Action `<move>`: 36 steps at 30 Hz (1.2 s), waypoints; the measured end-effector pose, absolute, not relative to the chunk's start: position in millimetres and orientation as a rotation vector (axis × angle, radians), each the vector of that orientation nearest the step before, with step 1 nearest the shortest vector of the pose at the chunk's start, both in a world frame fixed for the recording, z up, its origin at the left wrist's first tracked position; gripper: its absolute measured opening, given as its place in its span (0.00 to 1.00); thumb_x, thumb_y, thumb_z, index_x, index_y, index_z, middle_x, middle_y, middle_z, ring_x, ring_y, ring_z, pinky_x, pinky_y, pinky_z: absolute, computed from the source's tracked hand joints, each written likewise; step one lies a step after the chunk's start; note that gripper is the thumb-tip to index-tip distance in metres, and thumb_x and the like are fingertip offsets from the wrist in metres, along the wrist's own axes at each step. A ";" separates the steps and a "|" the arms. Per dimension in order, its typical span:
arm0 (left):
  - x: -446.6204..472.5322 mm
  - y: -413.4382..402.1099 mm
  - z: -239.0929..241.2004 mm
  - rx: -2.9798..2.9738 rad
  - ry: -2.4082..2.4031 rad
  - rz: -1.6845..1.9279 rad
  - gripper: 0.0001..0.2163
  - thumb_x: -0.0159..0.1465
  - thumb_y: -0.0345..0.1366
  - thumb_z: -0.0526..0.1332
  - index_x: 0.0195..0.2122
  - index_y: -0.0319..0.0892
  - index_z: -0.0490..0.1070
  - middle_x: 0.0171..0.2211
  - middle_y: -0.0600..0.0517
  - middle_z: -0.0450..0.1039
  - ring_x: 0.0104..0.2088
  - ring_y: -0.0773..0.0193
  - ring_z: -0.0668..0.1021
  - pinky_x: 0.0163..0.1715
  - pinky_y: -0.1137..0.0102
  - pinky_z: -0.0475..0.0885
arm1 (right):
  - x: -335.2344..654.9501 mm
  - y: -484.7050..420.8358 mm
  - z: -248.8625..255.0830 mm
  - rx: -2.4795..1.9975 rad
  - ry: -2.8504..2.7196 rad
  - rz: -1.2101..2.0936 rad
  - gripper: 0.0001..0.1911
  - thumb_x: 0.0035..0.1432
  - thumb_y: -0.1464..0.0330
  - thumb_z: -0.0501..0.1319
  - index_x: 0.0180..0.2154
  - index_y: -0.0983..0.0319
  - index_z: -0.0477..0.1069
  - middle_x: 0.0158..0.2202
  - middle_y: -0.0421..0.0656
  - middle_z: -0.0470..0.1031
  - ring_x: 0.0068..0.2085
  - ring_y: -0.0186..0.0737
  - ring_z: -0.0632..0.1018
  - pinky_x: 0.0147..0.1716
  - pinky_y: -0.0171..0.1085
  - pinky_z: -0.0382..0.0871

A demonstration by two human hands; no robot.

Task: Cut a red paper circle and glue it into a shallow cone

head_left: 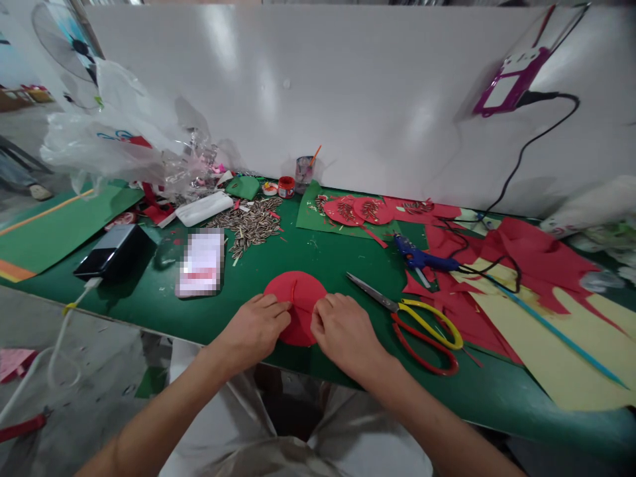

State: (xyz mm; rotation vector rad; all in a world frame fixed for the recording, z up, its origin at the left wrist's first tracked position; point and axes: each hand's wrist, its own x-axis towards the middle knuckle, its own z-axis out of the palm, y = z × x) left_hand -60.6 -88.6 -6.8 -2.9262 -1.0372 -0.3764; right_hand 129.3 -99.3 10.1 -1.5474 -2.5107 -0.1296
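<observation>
A round red paper disc [298, 331] lies on the green table near its front edge, directly before me. On it is a thin raised red strip [294, 289], running roughly up and down. My left hand [258, 328] is closed at the disc's left side, fingertips by the strip's lower end. Curled fingers of my right hand [342, 330] grip the disc's right edge; its fingertips are partly hidden. Just right of that hand lie scissors [397, 307] with one yellow and one red handle, blades apart.
Behind the disc are a phone [201, 264], a heap of striped seeds [256, 225], and red discs [370, 211] bearing seeds. A blue glue gun [422, 257] and its cord lie right, by red scraps [527, 255] and yellow paper [561, 358]. A black box [112, 252] stands left.
</observation>
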 end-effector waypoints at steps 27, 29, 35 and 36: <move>-57.8 -89.0 5.8 -3.016 -1.106 -0.205 0.08 0.58 0.23 0.55 0.34 0.40 0.71 0.45 0.50 0.74 0.40 0.59 0.73 0.40 0.62 0.68 | 352.3 -97.6 37.0 -2.029 -2.372 -0.347 0.15 0.52 0.70 0.57 0.42 0.69 0.70 0.44 0.57 0.73 0.46 0.49 0.73 0.46 0.41 0.64; -57.7 -89.7 4.8 -3.013 -1.103 -0.214 0.08 0.59 0.23 0.55 0.34 0.40 0.71 0.45 0.49 0.73 0.40 0.59 0.73 0.41 0.62 0.68 | 361.1 -93.3 34.6 -2.037 -2.397 -0.366 0.18 0.54 0.70 0.56 0.46 0.71 0.69 0.48 0.58 0.71 0.50 0.50 0.71 0.48 0.41 0.62; -56.5 -90.9 2.0 -2.987 -1.122 -0.207 0.09 0.58 0.23 0.55 0.34 0.39 0.72 0.44 0.46 0.73 0.40 0.59 0.73 0.41 0.63 0.68 | 359.5 -46.0 34.9 -1.967 -2.437 -0.422 0.20 0.56 0.74 0.54 0.51 0.73 0.65 0.53 0.62 0.65 0.54 0.51 0.67 0.49 0.43 0.58; -56.3 -91.0 1.8 -2.987 -1.129 -0.204 0.09 0.58 0.23 0.55 0.34 0.39 0.72 0.44 0.46 0.73 0.40 0.59 0.73 0.41 0.63 0.68 | 360.6 -35.1 34.6 -1.963 -2.451 -0.406 0.21 0.55 0.75 0.54 0.51 0.74 0.65 0.53 0.63 0.64 0.54 0.51 0.67 0.49 0.43 0.58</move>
